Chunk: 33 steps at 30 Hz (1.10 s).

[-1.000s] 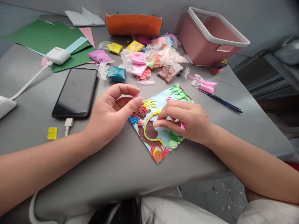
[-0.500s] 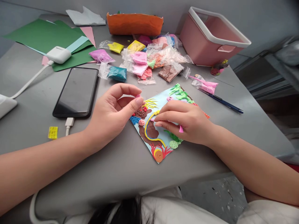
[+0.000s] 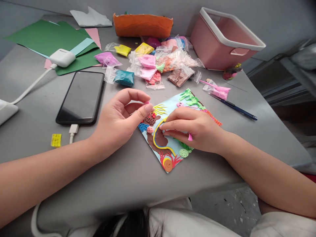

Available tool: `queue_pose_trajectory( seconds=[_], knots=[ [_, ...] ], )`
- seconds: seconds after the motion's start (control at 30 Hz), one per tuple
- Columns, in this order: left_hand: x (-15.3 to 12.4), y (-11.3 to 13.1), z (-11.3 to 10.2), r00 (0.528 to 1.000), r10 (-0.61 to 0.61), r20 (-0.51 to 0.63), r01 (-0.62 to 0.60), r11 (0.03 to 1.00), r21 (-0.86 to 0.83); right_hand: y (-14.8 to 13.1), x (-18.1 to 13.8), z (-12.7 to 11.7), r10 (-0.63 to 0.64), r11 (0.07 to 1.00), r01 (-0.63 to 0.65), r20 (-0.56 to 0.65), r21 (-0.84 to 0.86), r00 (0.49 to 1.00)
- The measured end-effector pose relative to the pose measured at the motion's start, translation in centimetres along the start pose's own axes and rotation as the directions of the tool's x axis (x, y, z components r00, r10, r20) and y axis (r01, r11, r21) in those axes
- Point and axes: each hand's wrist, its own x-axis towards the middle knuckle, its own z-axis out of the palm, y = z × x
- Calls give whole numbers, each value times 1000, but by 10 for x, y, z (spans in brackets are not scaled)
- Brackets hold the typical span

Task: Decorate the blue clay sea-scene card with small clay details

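Note:
A light blue card (image 3: 170, 108) with a clay picture lies on the grey table (image 3: 123, 171): a brown patch ringed by a yellow strip, green plants, small pink pieces. My left hand (image 3: 118, 120) hovers at the card's left edge, thumb and forefinger pinched on a small pink bit of clay (image 3: 146, 102). My right hand (image 3: 192, 130) rests on the card with its fingertips pressed together on a tiny pink piece beside the yellow strip. A pink tool tip (image 3: 189, 137) pokes out from under this hand.
Several small bags of coloured clay (image 3: 153, 62) lie behind the card. A black phone (image 3: 80, 97) on a cable, a white earbud case (image 3: 62, 58), green paper (image 3: 44, 39), an orange pouch (image 3: 142, 24), a pink bin (image 3: 222, 38), a blue pen (image 3: 234, 107) and a yellow block (image 3: 56, 140) surround them.
My right hand has slid a little left and down over the card, fingertips lower by the yellow strip. My left hand has hardly moved.

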Motion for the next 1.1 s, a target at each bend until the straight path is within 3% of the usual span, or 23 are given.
queue_pose_trajectory(
  seconds=[0.77,1.1],
  knots=[
    [0,2,0,1000,3,21,-3,1000,-18,-1,1,1,45,999,-45,-25,12,999],
    [0,1,-1,999,-2,36,4,1000,-31,-2,1,1,-19,999,17,-50,-49,999]
  ],
)
